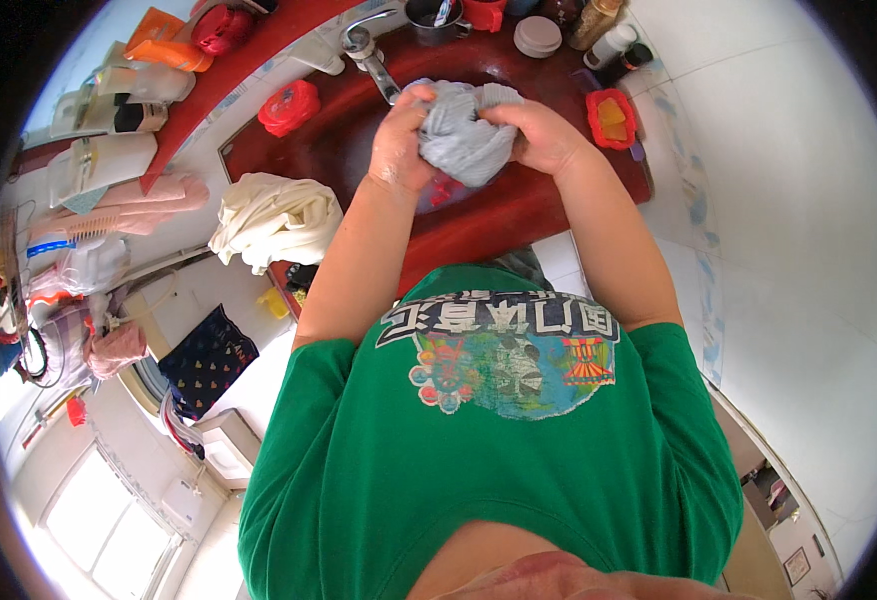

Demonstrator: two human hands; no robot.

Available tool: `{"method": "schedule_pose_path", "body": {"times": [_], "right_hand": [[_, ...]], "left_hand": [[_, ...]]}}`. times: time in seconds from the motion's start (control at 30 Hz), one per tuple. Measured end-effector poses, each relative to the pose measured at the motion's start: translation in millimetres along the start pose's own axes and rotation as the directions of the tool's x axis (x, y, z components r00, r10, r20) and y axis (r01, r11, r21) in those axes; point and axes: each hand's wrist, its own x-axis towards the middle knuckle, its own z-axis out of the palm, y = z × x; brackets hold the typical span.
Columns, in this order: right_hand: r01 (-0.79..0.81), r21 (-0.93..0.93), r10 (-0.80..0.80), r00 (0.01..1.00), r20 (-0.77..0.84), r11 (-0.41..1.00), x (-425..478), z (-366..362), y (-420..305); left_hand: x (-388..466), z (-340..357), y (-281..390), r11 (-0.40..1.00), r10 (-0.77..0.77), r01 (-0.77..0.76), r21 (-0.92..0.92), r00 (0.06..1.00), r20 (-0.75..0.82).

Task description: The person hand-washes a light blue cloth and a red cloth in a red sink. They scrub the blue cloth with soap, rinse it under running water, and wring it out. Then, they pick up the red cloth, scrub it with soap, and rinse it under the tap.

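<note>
A bunched light grey ribbed cloth point(465, 139) is held up between both hands over the dark red washbasin point(525, 214). My left hand point(402, 142) grips its left side, with some suds near the wrist. On the right side, my right hand point(540, 135) has its thumb on top of the cloth and its other fingers largely hidden. Just behind the cloth stands a chrome faucet point(371, 60), its spout end beside my left hand. Something small and bright red point(442, 193) shows in the basin below the cloth. A cream cloth point(279, 219) lies heaped at the basin's left edge.
A red soap box point(288, 108) sits left of the faucet, and a red dish with yellowish soap point(611, 120) at the right. Behind are a dark metal pot point(438, 26), a round pale container point(537, 37) and bottles point(609, 46). A red shelf point(251, 67) with toiletries runs along the left.
</note>
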Motion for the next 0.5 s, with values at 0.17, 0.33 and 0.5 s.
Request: {"method": "schedule_pose_path", "body": {"times": [0.17,0.33,0.5], "right_hand": [[0.504,-0.498,-0.599,0.800,-0.039,0.706,-2,11,1],[0.500,-0.848,-0.712,0.529,0.462,-0.178,-17,68,48],[0.041,-0.894,-0.753,0.558,-0.350,0.445,30,27,11]], "left_hand": [[-9,3,-7,0.971,-0.205,0.172,-0.167,0.957,-0.206],[-1,-32,-45,0.952,-0.251,0.296,-0.074,0.897,0.363],[-7,17,-53,0.992,-0.125,0.116,-0.057,0.973,-0.193]]}}
